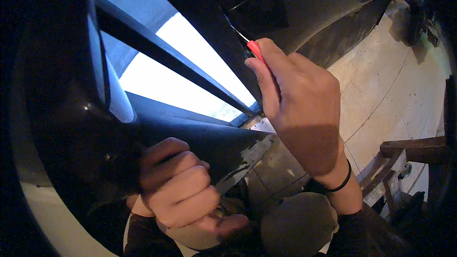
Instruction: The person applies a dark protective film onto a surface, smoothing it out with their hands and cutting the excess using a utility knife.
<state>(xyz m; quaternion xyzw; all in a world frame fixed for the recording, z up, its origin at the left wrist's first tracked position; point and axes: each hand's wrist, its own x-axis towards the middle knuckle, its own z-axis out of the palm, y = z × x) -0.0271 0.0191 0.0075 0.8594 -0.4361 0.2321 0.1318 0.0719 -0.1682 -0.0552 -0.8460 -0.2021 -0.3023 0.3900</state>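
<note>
My right hand (300, 85) is closed around a slim red-handled screwdriver (254, 49), gripping it between thumb and fingers. Its thin metal shaft points up and left to a dark, glossy panel (262, 7); whether the tip touches is too dark to tell. Lower down, my left hand (178, 183) is curled into a fist beside a large black object (81, 128) on the left. What its fingers hold, if anything, is hidden. A black band (345, 177) circles my right wrist.
Bright light comes through an opening (176, 59) crossed by a dark bar (166, 52). Pale floor tiles (381, 85) spread out to the right, with a wooden piece of furniture (412, 151) at the lower right. Dark clutter (414, 4) stands at the upper right.
</note>
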